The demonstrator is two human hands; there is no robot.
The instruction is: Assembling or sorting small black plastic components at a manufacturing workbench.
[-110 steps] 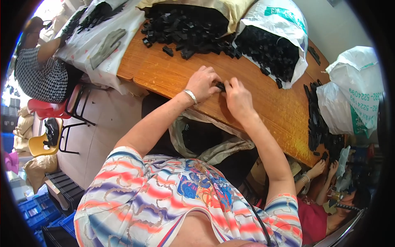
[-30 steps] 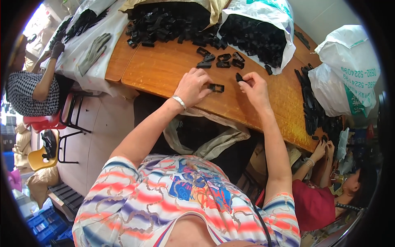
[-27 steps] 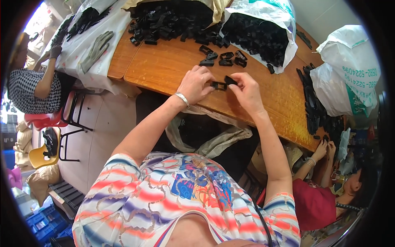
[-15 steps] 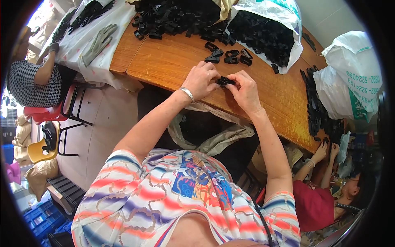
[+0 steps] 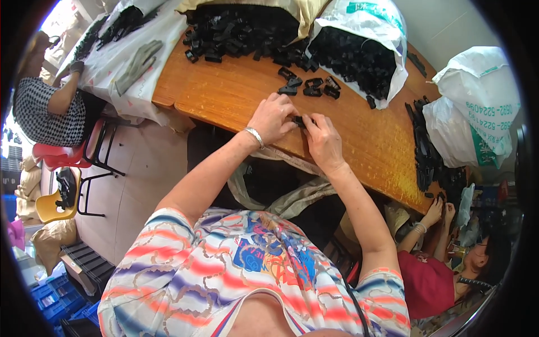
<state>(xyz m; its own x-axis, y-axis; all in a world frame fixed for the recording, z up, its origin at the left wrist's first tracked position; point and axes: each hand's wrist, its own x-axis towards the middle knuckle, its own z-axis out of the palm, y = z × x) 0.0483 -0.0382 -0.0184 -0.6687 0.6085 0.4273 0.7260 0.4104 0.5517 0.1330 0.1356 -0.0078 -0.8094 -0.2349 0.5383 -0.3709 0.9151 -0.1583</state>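
Right now my left hand (image 5: 273, 117) and my right hand (image 5: 323, 141) meet over the curved orange-brown wooden tabletop (image 5: 236, 95), fingertips of both pinched on one small black plastic clip piece (image 5: 298, 121) held between them, just above the wood. Just beyond my knuckles lies a loose cluster of the same small black plastic parts (image 5: 307, 86), and further out a big heap of them (image 5: 241, 31) spills beside a white plastic sack full of more (image 5: 359, 53). Off past my right hand, another person's hands (image 5: 439, 209) work at the table's edge, near a row of black strips (image 5: 424, 149)
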